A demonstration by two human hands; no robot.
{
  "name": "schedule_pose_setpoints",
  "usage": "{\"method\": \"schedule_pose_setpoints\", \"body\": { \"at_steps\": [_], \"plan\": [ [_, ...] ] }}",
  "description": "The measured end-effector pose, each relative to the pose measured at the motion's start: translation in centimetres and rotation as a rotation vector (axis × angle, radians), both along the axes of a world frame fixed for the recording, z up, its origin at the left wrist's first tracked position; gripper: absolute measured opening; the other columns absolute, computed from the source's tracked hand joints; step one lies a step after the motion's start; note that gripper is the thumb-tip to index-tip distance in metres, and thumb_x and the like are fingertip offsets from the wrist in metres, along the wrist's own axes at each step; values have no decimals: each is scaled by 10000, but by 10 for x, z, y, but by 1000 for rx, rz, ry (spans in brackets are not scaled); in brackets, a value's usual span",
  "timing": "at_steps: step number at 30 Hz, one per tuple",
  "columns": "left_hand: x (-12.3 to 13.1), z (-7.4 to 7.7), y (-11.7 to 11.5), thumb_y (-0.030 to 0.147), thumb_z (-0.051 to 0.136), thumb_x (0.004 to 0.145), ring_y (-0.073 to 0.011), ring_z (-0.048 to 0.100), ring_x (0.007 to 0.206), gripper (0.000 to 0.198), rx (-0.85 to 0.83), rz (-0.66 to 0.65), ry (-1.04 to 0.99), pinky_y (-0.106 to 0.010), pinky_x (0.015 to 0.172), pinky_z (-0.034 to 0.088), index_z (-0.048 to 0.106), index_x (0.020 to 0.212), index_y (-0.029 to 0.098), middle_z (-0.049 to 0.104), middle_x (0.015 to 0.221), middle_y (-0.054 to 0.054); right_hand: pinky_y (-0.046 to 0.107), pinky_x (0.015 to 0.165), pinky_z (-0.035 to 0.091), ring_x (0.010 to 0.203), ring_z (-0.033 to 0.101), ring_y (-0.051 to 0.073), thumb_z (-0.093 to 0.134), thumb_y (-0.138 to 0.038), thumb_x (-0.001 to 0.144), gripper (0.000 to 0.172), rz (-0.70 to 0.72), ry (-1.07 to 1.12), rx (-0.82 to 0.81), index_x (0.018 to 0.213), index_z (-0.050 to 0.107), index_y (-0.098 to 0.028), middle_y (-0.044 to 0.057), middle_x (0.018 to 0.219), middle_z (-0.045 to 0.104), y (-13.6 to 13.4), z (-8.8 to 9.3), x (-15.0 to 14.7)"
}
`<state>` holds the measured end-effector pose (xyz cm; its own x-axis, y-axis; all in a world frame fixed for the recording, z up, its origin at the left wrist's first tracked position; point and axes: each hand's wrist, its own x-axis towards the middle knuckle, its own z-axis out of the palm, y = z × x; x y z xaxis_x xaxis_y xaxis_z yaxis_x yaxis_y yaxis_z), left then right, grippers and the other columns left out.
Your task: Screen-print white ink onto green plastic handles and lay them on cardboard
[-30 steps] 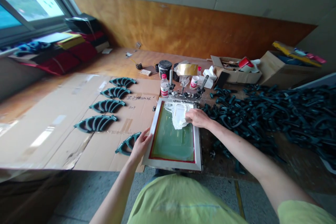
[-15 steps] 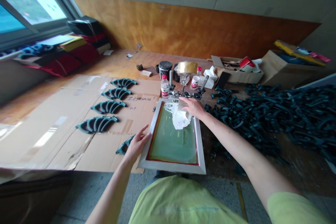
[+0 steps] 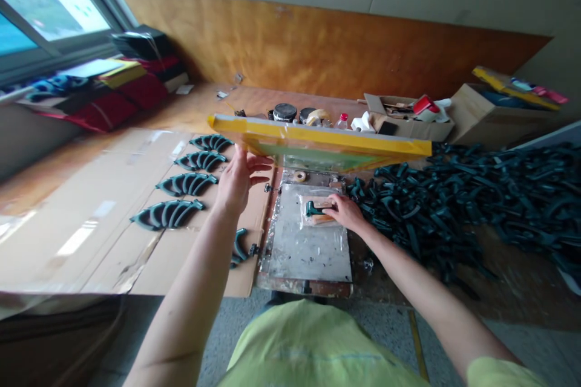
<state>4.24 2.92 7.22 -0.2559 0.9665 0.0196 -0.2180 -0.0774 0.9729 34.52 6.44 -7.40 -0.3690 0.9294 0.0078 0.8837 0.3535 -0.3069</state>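
Note:
My left hand (image 3: 236,184) is raised at the left end of the tilted-up screen-printing frame (image 3: 327,136), fingers stretched out and apart beneath its edge. Whether it touches the frame I cannot tell for sure. Yellow tape runs along the frame's edge, and green mesh shows below. Under it lies a grey, ink-specked base plate (image 3: 299,248) with a small clear-wrapped block (image 3: 324,218). A dark green plastic part (image 3: 313,209) rests on this block, its right end pinched by my right hand (image 3: 345,211). A tape roll (image 3: 300,176) sits behind.
Fanned rows of dark green parts (image 3: 175,215) lie on cardboard (image 3: 104,193) to the left. A big heap of similar parts (image 3: 436,211) covers the right side. Behind stand black tubs (image 3: 285,112), a red-capped bottle (image 3: 342,121) and a cardboard box (image 3: 420,131).
The screen frame has swung up from lying flat over the plate. My left hand has risen with it; my right hand has left the white squeegee area and come down to the green part.

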Motion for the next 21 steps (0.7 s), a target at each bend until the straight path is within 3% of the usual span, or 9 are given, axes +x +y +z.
{"method": "schedule_pose_setpoints", "body": {
  "at_steps": [2,4,7,9,11,13,15,18,21],
  "plan": [
    [8,-8,-5,672,480,830,-160,677,772,571,14,77,-29,-236,596,515,597,1096,180,711,904,-70,312,845,421,1026,565,214,689,-378,828,338,74,-28,12,1116,608,-222,68,1054,638,-10,-3,-10],
    [22,-29,-25,641,524,827,-164,688,767,566,-97,64,-48,-231,572,513,562,1179,199,719,954,-77,326,866,410,1017,542,213,678,-336,845,218,86,-36,52,1026,642,-220,63,1021,618,-21,3,-20],
    [49,-77,-71,614,592,801,-232,709,798,590,-507,-271,-91,-272,542,532,587,1167,151,721,1029,-153,334,854,411,959,517,216,635,-315,879,133,130,33,168,937,656,-197,69,938,592,-50,16,-43],
    [64,-107,-102,585,598,814,-256,714,852,518,-652,-330,-197,-300,575,556,599,1101,153,719,1035,-152,340,841,411,935,507,218,592,-312,905,140,290,84,239,925,658,-190,71,895,586,-76,18,-60],
    [67,-130,-125,521,616,827,-250,719,844,395,-697,-254,-280,-281,569,551,608,964,151,727,934,-120,331,828,415,907,512,207,558,-336,925,173,511,120,237,958,662,-203,57,877,598,-93,14,-68],
    [52,-147,-142,462,624,837,-233,723,802,319,-725,-117,-272,-250,541,532,604,873,146,720,827,-90,308,823,421,901,528,191,533,-330,940,183,587,130,184,997,663,-214,40,888,622,-88,7,-57],
    [21,-161,-156,437,570,874,-214,723,770,301,-775,56,-209,-242,541,531,616,865,140,721,790,-82,285,841,422,940,543,182,490,-231,953,183,405,73,135,998,665,-201,44,922,643,-61,2,-26],
    [-38,-186,-180,389,435,935,-175,707,691,321,-842,345,-129,-242,562,541,628,874,140,724,759,-75,281,888,410,1034,552,194,418,-51,905,297,-108,-172,41,1067,645,-154,101,1048,642,-4,-2,34],
    [-81,-216,-200,354,422,920,-157,660,571,309,-954,494,-88,-249,537,533,621,825,138,700,677,-66,292,877,420,1050,577,218,436,-22,858,338,-277,-326,-86,1105,639,-129,148,1112,638,34,-7,73]
  ]
}}
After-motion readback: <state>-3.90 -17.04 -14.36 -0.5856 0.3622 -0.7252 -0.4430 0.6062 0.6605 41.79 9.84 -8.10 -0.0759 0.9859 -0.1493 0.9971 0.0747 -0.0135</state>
